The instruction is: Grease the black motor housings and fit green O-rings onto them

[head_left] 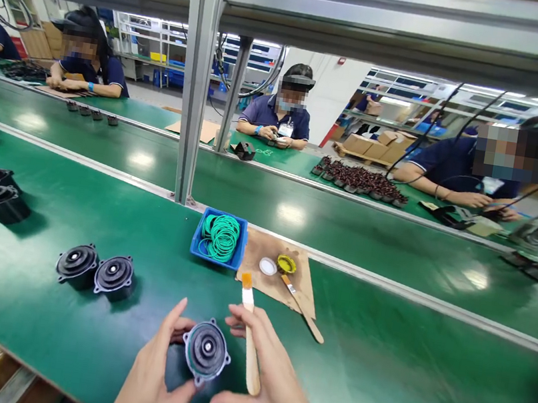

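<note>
A round black housing with a metal rim and lugs [207, 352] stands on the green bench near its front edge. My left hand [158, 367] is around its left side, thumb and fingers touching it. On the right, my right hand [263, 376] holds a brush with a wooden handle [252, 354] against the palm, its orange bristles pointing away; thumb and fingertips are apart, beside the housing. Behind are a blue bin [215, 263] of green rings [220, 236] and a brown cardboard sheet [257, 243] with a yellow-rimmed pot [286, 265], a white lid [268, 267] and a second brush [303, 311].
Two similar housings [115, 276] stand together at the left, with more [4, 202] farther left. A metal post [193, 82] rises behind the bench rail. Across the line, several people work at a bench with dark red parts [360, 180].
</note>
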Demonstrator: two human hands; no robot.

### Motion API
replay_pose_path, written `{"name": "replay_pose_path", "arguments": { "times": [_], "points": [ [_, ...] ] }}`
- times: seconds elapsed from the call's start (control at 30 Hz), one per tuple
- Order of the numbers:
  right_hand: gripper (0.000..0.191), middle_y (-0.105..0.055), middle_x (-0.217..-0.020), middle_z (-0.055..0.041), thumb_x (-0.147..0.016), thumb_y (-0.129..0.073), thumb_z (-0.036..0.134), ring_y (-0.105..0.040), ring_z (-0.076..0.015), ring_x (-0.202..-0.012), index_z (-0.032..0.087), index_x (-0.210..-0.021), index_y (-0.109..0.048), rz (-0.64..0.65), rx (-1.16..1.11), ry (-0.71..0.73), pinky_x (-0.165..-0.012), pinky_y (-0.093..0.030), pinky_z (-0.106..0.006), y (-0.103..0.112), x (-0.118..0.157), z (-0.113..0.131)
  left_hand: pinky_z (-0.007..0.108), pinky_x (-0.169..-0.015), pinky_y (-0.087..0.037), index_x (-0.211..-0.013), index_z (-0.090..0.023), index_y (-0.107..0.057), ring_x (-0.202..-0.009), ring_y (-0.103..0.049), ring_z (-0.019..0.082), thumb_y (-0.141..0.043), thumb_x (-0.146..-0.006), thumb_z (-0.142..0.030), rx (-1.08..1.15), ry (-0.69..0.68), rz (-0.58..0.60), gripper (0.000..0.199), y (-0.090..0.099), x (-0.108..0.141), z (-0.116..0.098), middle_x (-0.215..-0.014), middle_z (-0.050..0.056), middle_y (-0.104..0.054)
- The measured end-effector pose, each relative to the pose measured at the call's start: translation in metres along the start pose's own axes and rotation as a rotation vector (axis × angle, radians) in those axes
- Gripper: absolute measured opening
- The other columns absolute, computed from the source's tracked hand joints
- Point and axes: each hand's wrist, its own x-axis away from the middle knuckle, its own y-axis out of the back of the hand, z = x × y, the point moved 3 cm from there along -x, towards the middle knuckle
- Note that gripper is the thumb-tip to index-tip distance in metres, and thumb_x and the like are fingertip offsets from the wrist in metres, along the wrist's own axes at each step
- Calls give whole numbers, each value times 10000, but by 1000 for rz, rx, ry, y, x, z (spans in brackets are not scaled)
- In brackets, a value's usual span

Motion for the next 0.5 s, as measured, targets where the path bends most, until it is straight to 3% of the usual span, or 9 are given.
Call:
{"name": "replay_pose_path", "arguments": {
  "times": [0.2, 0.33, 0.4, 0.5],
  "points": [
    [1079, -445, -1327, -151, -591, -939, 251, -577, -307, -1201, 245, -1444, -279, -115, 89, -20, -1041, -515, -437, -27, 13, 3, 393, -931, -590, -1522, -210, -225, -1033, -706, 239, -650, -777, -153, -64, -14, 1, 859, -11, 5, 2, -1205, 105, -671],
    [829, -424, -1354, -162, -778, -697, 116, -578, -285, -1221, 221, -1471, -254, -231, 246, 13, -1007, -540, -381, -38, 17, 4, 377, -923, -592, -1548, -191, -161, -1082, -687, 248, -591, -801, -138, -148, -144, 38, 863, -18, 7, -9, -1241, 130, -643],
    [710, -442, -1322, -162, -825, -610, 147, -614, -281, -1163, 203, -1456, -288, -308, 316, 25, -964, -562, -380, -34, 23, -1, 390, -947, -579, -1558, -179, -157, -1166, -649, 278, -607, -811, -159, -271, -237, 77, 872, -6, 2, -19, -1311, 161, -612],
    [584, -500, -1234, -161, -876, -593, 292, -658, -292, -1050, 175, -1401, -367, -439, 469, 1, -920, -568, -414, -8, 38, -18, 483, -1066, -478, -1555, -207, -216, -1326, -521, 337, -630, -843, -193, -621, -304, 21, 824, 42, -16, -28, -1436, 183, -527]
  ]
}}
